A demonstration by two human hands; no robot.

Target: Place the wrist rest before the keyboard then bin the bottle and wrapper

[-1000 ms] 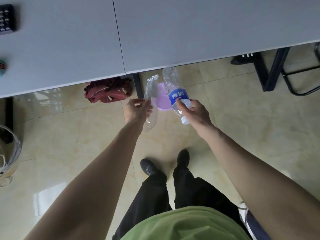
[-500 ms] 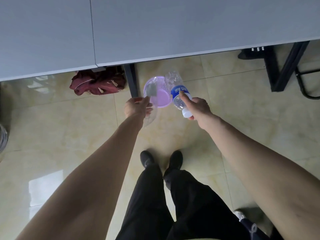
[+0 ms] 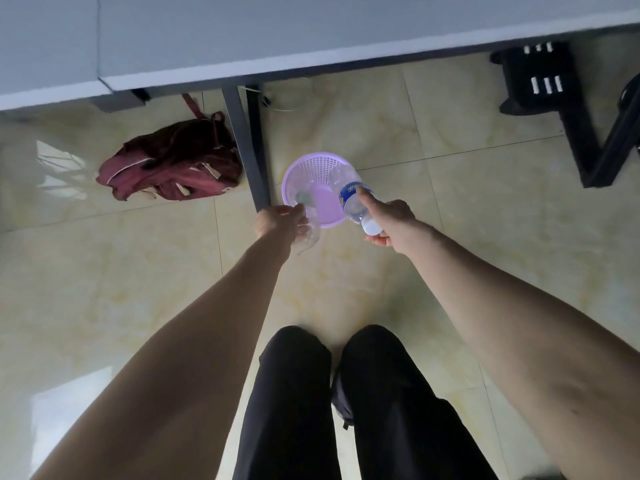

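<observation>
A small purple mesh bin (image 3: 313, 167) stands on the tiled floor beside a desk leg. My right hand (image 3: 391, 220) grips a clear plastic bottle (image 3: 349, 195) with a blue label and white cap; the bottle's base points down over the bin's right rim. My left hand (image 3: 278, 221) holds a clear, crumpled wrapper (image 3: 308, 233) at the bin's near-left rim; part of it hangs over the opening. The keyboard and wrist rest are out of view.
A grey desk (image 3: 311, 36) spans the top, its dark leg (image 3: 249, 147) just left of the bin. A dark red backpack (image 3: 173, 164) lies on the floor to the left. A black desk frame (image 3: 568, 109) stands at the right. My legs fill the bottom centre.
Both hands have dropped lower and closer to the bin. The bottle's base and the wrapper now sit over the bin's opening. The view has tilted down, away from the desk top.
</observation>
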